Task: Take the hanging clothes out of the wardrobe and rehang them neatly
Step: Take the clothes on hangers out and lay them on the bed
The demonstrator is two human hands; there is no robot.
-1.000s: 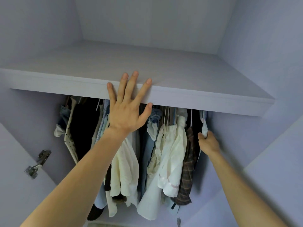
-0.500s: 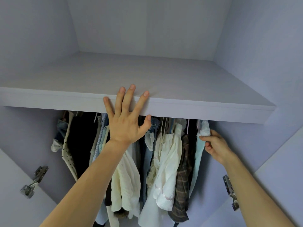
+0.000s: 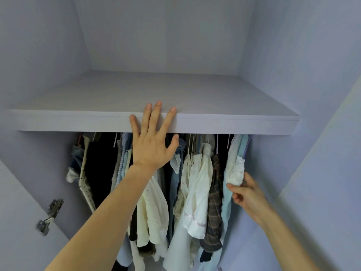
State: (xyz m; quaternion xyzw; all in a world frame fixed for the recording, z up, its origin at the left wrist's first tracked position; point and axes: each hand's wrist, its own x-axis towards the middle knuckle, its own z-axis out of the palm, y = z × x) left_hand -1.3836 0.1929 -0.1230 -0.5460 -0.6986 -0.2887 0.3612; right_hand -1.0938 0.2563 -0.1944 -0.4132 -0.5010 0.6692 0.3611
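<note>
A crowded row of hanging clothes (image 3: 197, 184) fills the wardrobe under a lilac shelf (image 3: 234, 125): dark, cream, white, plaid and denim pieces. At the far right hangs a pale blue and white garment (image 3: 235, 165). My right hand (image 3: 247, 194) pinches its lower white fold between thumb and fingers. My left hand (image 3: 151, 139) rests flat with spread fingers against the shelf's front edge. The rail and the hanger hooks are mostly hidden behind the shelf.
The wardrobe's right wall (image 3: 273, 173) stands close beside the rightmost garment. A metal door hinge (image 3: 49, 216) sits on the left door panel. The shelf top holds nothing visible.
My right hand slid down the pale garment from near its top to its lower fold. The garment now hangs further out from the plaid shirt. The left hand stayed on the shelf edge.
</note>
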